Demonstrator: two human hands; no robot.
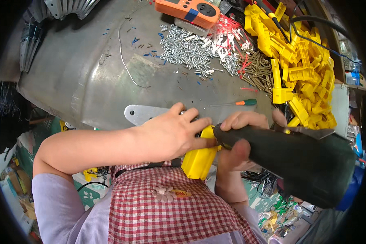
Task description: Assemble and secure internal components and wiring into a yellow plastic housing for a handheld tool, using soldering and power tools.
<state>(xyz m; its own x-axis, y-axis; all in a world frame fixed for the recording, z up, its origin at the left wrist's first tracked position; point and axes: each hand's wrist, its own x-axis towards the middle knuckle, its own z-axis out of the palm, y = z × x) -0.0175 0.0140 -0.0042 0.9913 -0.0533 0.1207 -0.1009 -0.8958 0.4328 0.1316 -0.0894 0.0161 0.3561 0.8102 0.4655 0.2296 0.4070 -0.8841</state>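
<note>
My left hand [177, 132] is closed over a yellow plastic piece [199, 162] at the table's near edge. Under its fingers extends a flat grey metal plate [140, 114] with a rounded end and a hole; how plate and plastic join is hidden. My right hand [246, 126] wraps round the front of a thick, dark tool [301, 160], its fingers above and thumb below. The tool narrows toward the yellow piece and has blue at its rear end; its exact kind I cannot make out. Its nose meets the yellow piece beside my left fingertips, where the contact is partly covered.
Beyond my right hand lies a screwdriver [240, 103] with a green and orange handle. Silver screws [187, 46], brownish screws [258, 73] and yellow plastic parts [305, 73] are heaped farther back. An orange device [187, 11] stands at the far edge; metal plates [30, 44] are stacked far left.
</note>
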